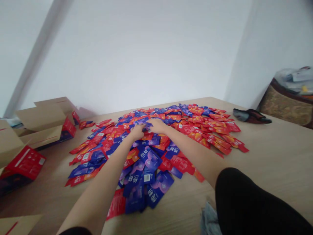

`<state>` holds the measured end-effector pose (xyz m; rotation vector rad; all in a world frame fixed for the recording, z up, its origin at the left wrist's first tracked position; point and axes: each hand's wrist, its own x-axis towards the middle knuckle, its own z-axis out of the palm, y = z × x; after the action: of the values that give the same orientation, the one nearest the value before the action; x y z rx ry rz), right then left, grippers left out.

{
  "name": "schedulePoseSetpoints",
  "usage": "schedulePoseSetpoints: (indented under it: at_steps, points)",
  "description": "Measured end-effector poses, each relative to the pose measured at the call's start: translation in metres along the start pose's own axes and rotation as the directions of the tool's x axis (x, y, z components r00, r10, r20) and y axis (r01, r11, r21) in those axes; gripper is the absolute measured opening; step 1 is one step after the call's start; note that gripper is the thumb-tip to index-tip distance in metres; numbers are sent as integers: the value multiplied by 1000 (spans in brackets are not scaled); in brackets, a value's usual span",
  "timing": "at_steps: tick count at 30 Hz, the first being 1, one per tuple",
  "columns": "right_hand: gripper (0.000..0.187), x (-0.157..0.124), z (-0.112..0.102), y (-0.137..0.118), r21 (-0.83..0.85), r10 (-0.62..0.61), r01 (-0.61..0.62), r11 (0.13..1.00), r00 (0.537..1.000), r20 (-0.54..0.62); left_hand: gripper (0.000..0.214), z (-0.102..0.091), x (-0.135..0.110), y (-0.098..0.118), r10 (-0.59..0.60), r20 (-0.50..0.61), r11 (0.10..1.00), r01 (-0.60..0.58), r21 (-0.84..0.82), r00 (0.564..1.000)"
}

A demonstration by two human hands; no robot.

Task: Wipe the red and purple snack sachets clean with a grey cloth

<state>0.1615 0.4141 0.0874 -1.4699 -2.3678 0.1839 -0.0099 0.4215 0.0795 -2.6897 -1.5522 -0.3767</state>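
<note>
A wide heap of red and blue packets point(171, 137) lies spread over the wooden floor point(269, 156). Both my arms reach out over it to the heap's middle. My left hand point(137, 132) rests knuckles-up on the packets, fingers curled into them. My right hand point(156, 125) lies just beside it, fingers bent over a blue packet point(144, 123) between the two hands. Whether either hand has hold of a packet is hidden by the fingers. A stack of blue packets point(144, 186) lies nearest me.
Open cardboard boxes point(41, 124) with red and blue printed sides stand at the left. A pair of dark slippers point(251, 116) lies at the right. A patterned seat with bags point(288, 101) is in the far right corner. My black-clad knee point(249, 202) is at bottom right.
</note>
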Motion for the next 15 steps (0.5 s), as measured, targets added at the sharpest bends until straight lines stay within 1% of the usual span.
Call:
schedulePoseSetpoints:
  at_steps: [2,3,5,7,10,12,14,15]
  points:
    - [47,-37,-18,12,-4,34,-34,999,999,-20,37,-11,0,27,66,5,998,-66,-2,998]
    - [46,-60,-26,21,-8,59,-59,998,998,-4,39,-13,-1,43,108,14,994,-108,-5,994]
    - [39,-110,-38,41,-24,119,-118,993,991,69,43,-11,-3,80,212,58,977,-211,-27,975]
    - [33,-160,-44,61,-61,188,-181,982,974,127,40,-1,-9,120,334,125,942,-329,-60,934]
    - [31,-223,-45,83,-136,281,-263,955,949,140,27,23,-20,174,460,195,887,-455,-74,866]
    - [37,-253,-43,90,-198,336,-307,931,933,133,28,38,-28,199,493,202,868,-494,-50,846]
    - [44,-273,-40,94,-238,358,-319,917,922,143,34,50,-33,215,501,187,861,-508,-15,845]
    - [43,-280,-38,96,-245,355,-312,918,922,154,39,54,-35,220,500,177,861,-509,2,848]
